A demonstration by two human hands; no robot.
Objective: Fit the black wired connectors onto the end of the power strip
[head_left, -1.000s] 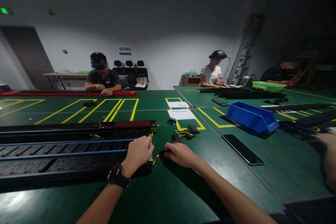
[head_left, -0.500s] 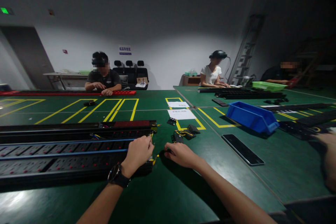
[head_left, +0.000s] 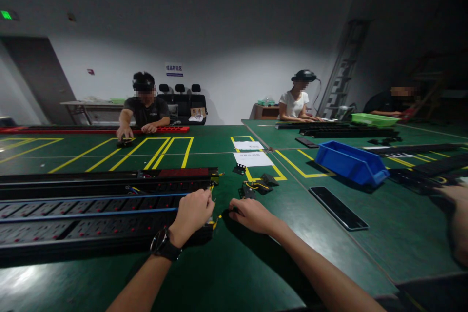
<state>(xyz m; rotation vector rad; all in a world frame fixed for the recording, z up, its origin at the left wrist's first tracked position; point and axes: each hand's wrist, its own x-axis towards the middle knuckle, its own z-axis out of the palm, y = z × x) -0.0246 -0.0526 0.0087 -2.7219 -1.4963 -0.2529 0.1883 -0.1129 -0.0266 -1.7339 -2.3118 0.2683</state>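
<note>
My left hand (head_left: pixel 195 212), with a black watch (head_left: pixel 161 243) on its wrist, lies over the right end of a black power strip (head_left: pixel 120 204) with blue lines along it. Its fingers are curled closed, and what they grip is hidden. Yellow wire ends (head_left: pixel 217 222) stick out beside them. Just to the right, my right hand (head_left: pixel 252 215) is closed close to the table, its fingertips pinched around something dark that I cannot make out. Black end pieces (head_left: pixel 268 180) with yellow wire lie beyond it.
A phone (head_left: pixel 338 208) and a blue bin (head_left: pixel 351 163) are to the right. Paper labels (head_left: pixel 252 158) lie ahead on the green table (head_left: pixel 226 273). Co-workers sit across the table; another person's arm (head_left: pixel 457 214) shows at the right edge.
Both my hands stay where they were. Across the table, the co-worker on the left has reached forward and put a hand on a small dark item.
</note>
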